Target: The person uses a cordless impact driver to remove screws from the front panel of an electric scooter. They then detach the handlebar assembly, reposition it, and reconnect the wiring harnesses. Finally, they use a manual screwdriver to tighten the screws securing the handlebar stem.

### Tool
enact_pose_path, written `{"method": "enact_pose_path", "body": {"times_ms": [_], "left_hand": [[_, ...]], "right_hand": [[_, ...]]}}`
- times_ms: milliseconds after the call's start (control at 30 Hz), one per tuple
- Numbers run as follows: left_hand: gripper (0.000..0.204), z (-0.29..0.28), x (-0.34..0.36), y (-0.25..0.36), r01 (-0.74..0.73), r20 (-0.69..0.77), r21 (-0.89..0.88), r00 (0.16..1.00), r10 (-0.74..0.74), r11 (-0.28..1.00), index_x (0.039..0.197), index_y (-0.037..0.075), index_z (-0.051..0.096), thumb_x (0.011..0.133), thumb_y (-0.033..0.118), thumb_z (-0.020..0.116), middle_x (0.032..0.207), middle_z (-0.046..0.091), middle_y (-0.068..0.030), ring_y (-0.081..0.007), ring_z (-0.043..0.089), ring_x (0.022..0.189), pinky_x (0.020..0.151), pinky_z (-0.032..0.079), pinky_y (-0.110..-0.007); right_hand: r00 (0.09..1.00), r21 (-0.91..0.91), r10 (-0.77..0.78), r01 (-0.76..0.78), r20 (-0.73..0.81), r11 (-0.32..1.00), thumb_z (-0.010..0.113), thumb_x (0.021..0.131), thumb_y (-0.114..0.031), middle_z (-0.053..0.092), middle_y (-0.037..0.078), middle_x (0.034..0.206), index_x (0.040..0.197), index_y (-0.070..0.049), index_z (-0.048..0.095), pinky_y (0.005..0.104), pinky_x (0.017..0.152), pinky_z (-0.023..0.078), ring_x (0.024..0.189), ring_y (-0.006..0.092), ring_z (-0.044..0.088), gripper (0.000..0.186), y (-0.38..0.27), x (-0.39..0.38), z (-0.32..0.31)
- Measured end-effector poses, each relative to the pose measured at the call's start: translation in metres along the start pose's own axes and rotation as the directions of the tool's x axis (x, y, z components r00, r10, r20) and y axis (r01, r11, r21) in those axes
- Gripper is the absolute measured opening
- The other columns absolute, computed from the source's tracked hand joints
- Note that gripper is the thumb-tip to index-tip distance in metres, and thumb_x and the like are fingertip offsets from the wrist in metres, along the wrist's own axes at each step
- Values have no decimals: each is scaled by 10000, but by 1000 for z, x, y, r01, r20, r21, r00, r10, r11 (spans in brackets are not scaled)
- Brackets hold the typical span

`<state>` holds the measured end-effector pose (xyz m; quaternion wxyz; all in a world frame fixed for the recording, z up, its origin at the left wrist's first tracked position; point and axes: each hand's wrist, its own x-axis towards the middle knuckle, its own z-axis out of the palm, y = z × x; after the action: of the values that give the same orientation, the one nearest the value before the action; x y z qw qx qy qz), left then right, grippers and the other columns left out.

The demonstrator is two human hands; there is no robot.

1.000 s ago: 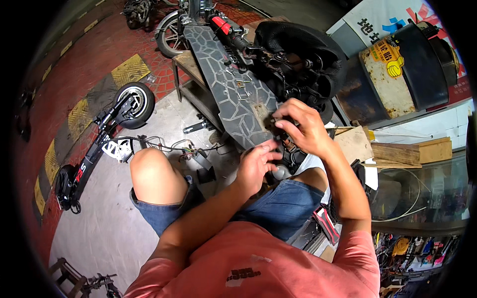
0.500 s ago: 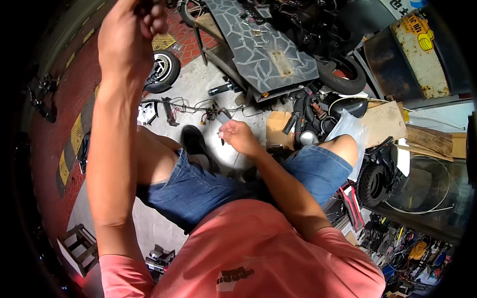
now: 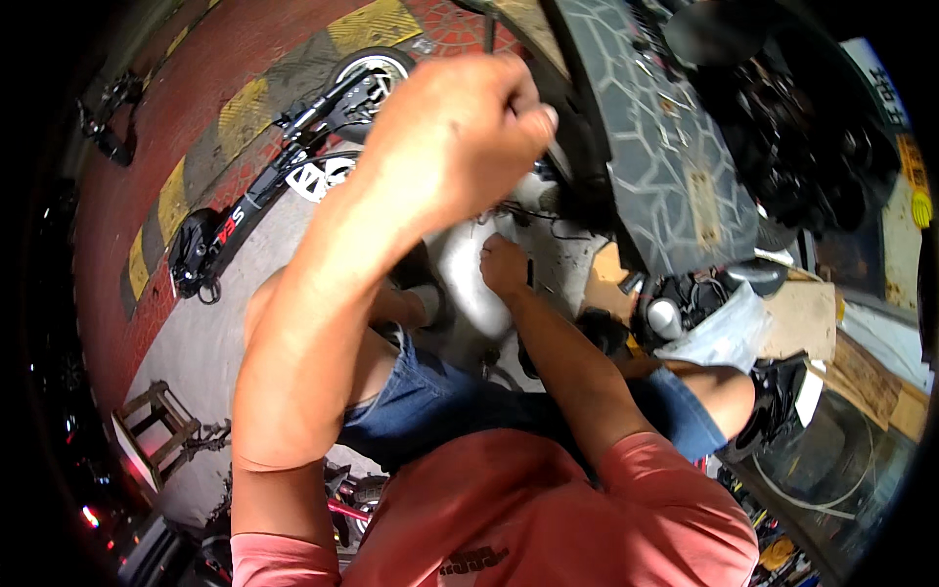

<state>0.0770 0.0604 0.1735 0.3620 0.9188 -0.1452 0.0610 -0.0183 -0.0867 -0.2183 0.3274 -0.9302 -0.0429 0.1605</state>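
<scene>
Head view: left hand [image 3: 469, 127] rides high and near, right hand [image 3: 505, 266] sits lower, fingers curled, any grip impossible to tell, both now off the patterned deck [image 3: 650, 181], far right, leaving it untouched.

Left hand [image 3: 469, 127] was raised near the camera, fingers curled, left forearm [image 3: 323, 323] upward. Right hand [image 3: 506, 264] was lower, fingers bent, right forearm [image 3: 562, 333] angled inward.
</scene>
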Motion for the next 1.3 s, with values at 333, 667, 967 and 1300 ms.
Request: {"method": "enact_pose_path", "body": {"times_ms": [333,667,967,1300], "left_hand": [[275,23,-12,-32,-98,520,181,854,-11,979,966,13,681,867,269,686,975,702,-199,-405,676,965,822,546,-491],[340,30,-18,-56,-232,680,126,728,86,964,1021,26,692,868,328,713,993,717,-197,-399,687,1004,880,539,-482],[407,-11,-1,-111,-169,540,152,839,62,974,1183,38,705,918,345,681,1133,725,-208,-370,688,1086,962,536,-443],[375,-126,-40,-208,149,131,44,979,-154,988,1046,9,748,919,356,685,953,749,-126,-242,700,894,781,532,-406]], "right_hand": [[992,238,-60,85,-111,967,586,943,-211,684,258,1180,1459,-47,379,544,812,573,936,442,710,579,25,23,83],[984,-95,180,-180,-7,979,581,978,-332,680,242,1213,1372,-46,506,515,866,576,1037,418,704,492,-29,3,36],[923,51,165,-157,-349,986,750,860,-286,726,205,1023,1012,-37,739,493,818,549,945,403,699,292,-65,-36,26],[911,247,110,-9,-397,969,737,871,-427,740,225,926,966,-51,776,466,816,546,925,390,719,390,-225,-12,-118]]}}
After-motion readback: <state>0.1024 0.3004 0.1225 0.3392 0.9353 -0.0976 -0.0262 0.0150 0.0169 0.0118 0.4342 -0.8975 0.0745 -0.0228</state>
